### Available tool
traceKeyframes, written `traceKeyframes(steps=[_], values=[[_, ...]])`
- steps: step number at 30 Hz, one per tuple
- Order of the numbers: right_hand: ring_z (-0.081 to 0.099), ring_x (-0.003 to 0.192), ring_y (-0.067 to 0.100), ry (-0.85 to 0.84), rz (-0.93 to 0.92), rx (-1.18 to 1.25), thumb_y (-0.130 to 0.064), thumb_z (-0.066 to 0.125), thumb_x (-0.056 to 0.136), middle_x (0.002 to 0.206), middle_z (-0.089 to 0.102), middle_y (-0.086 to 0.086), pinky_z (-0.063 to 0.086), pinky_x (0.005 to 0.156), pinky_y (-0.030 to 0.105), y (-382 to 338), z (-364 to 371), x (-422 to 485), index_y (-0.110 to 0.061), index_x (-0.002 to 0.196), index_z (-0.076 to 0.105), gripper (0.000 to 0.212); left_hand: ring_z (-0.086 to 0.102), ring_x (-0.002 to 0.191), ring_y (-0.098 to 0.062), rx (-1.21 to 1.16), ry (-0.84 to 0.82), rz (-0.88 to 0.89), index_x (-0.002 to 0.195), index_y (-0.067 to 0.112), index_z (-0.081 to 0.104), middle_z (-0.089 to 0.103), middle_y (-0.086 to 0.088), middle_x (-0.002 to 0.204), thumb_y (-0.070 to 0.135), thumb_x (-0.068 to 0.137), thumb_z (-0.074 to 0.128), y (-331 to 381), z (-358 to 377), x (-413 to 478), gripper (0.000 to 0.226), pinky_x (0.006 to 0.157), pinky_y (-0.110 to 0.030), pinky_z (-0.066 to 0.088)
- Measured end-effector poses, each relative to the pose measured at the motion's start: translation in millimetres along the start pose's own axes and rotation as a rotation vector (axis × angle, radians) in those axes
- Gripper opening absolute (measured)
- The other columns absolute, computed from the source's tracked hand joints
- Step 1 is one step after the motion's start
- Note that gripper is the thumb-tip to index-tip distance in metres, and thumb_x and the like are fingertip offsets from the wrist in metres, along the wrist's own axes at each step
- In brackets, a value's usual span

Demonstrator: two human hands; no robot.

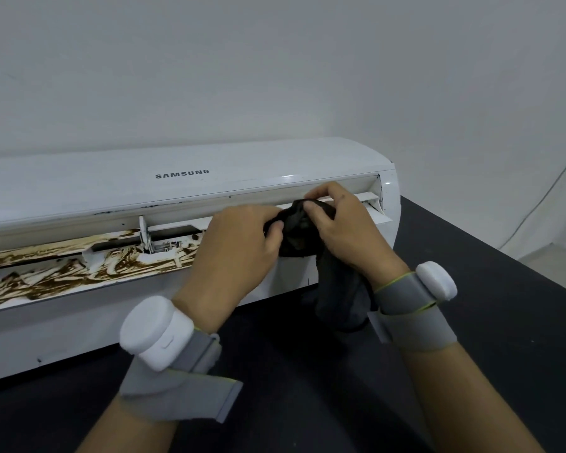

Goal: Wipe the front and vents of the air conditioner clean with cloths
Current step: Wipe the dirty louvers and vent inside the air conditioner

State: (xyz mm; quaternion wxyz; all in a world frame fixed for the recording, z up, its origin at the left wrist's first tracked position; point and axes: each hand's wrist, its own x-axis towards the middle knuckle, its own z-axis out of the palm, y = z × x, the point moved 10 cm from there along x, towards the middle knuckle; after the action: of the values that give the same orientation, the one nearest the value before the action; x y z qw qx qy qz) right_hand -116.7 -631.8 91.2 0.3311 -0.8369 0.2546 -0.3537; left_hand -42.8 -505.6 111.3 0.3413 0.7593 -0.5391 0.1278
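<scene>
A white Samsung air conditioner (111, 184) lies on a dark table (487, 322). Its open vent flap (62, 273) is smeared with brown grime along the left and middle; the right part of the vent looks white. A dark grey cloth (296, 233) is bunched in front of the vent's right part. My left hand (236, 253) pinches the cloth's left side. My right hand (343, 230) grips the top of the cloth with curled fingers, and the rest of the cloth hangs down under that wrist to the table.
A plain white wall (275, 67) stands behind the unit. A thin cable (549, 191) runs down the wall at the far right. Both wrists wear grey straps with white pucks. The table's right edge runs diagonally at the right.
</scene>
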Motion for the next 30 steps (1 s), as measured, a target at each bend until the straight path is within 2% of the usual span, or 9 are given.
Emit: traceKeyframes(steps=[4, 7, 9, 14, 16, 21, 25, 28, 30], values=[[0.062, 0.081, 0.013, -0.037, 0.094, 0.003, -0.033, 0.063, 0.088, 0.084, 0.066, -0.001, 0.047, 0.070, 0.024, 12, -14, 1, -0.024, 0.093, 0.060, 0.011, 0.044, 0.061, -0.011, -0.141, 0.048, -0.051, 0.084, 0.020, 0.067, 0.052, 0.013, 0.061, 0.016, 0.092, 0.052, -4, 1, 6, 0.018, 0.056, -0.017, 0.030], [0.068, 0.077, 0.012, -0.272, 0.221, 0.028, -0.043, 0.078, 0.069, 0.087, 0.072, -0.002, 0.052, 0.069, 0.022, 29, -24, -7, -0.028, 0.093, 0.065, 0.031, 0.048, 0.063, -0.005, -0.179, -0.013, -0.117, 0.101, 0.022, 0.070, 0.059, 0.012, 0.076, 0.014, 0.094, 0.051, -17, 5, 7, 0.022, 0.061, 0.000, 0.031], [0.070, 0.083, 0.019, -0.479, 0.273, 0.026, -0.039, 0.085, 0.057, 0.091, 0.074, 0.000, 0.056, 0.080, 0.035, 39, -25, -19, -0.027, 0.097, 0.066, 0.045, 0.055, 0.071, 0.002, -0.231, -0.094, -0.130, 0.099, 0.026, 0.070, 0.064, 0.013, 0.080, 0.014, 0.094, 0.051, -21, 10, 7, 0.023, 0.063, 0.000, 0.034], [0.068, 0.095, 0.025, -0.720, 0.277, -0.075, -0.017, 0.078, 0.073, 0.098, 0.074, 0.000, 0.051, 0.094, 0.044, 50, -17, -35, -0.023, 0.109, 0.070, 0.037, 0.061, 0.084, -0.006, -0.361, -0.182, -0.151, 0.093, 0.028, 0.070, 0.070, 0.009, 0.086, 0.014, 0.095, 0.051, -17, 17, 3, 0.024, 0.074, -0.019, 0.043], [0.068, 0.094, 0.026, -0.717, 0.262, -0.101, -0.019, 0.077, 0.074, 0.097, 0.074, 0.002, 0.052, 0.092, 0.044, 49, -15, -35, -0.023, 0.107, 0.071, 0.034, 0.060, 0.080, -0.005, -0.408, -0.187, -0.178, 0.086, 0.028, 0.069, 0.069, 0.010, 0.082, 0.015, 0.095, 0.051, -18, 18, 2, 0.024, 0.075, -0.021, 0.043], [0.062, 0.072, 0.024, -0.599, 0.149, -0.101, -0.027, 0.081, 0.068, 0.076, 0.067, 0.006, 0.051, 0.077, 0.039, 37, -22, -28, -0.019, 0.077, 0.068, 0.018, 0.055, 0.073, -0.006, -0.569, -0.220, -0.278, 0.080, 0.023, 0.067, 0.064, 0.010, 0.074, 0.018, 0.097, 0.049, -23, 19, -4, 0.025, 0.077, -0.027, 0.042], [0.066, 0.090, 0.026, -0.466, 0.103, -0.037, -0.025, 0.070, 0.082, 0.088, 0.072, 0.005, 0.053, 0.089, 0.040, 30, -37, -27, -0.026, 0.090, 0.075, 0.009, 0.056, 0.071, -0.002, -0.661, -0.247, -0.301, 0.081, 0.022, 0.066, 0.063, 0.013, 0.072, 0.017, 0.098, 0.046, -17, 18, -10, 0.026, 0.078, -0.025, 0.043], [0.064, 0.090, 0.002, -0.358, -0.037, -0.015, -0.019, 0.063, 0.089, 0.094, 0.071, -0.010, 0.049, 0.083, 0.015, 11, -47, -28, -0.028, 0.100, 0.072, 0.017, 0.054, 0.072, -0.008, -0.746, -0.221, -0.325, 0.079, 0.019, 0.064, 0.061, 0.007, 0.073, 0.015, 0.099, 0.045, -13, 13, -11, 0.028, 0.077, -0.028, 0.041], [0.062, 0.095, 0.003, -0.279, -0.097, -0.008, -0.019, 0.061, 0.090, 0.100, 0.069, -0.004, 0.045, 0.082, 0.014, 0, -54, -29, -0.024, 0.101, 0.071, 0.016, 0.052, 0.068, -0.008, -0.799, -0.192, -0.344, 0.076, 0.019, 0.062, 0.059, 0.007, 0.069, 0.013, 0.099, 0.044, -13, 9, -12, 0.030, 0.073, -0.029, 0.040]])
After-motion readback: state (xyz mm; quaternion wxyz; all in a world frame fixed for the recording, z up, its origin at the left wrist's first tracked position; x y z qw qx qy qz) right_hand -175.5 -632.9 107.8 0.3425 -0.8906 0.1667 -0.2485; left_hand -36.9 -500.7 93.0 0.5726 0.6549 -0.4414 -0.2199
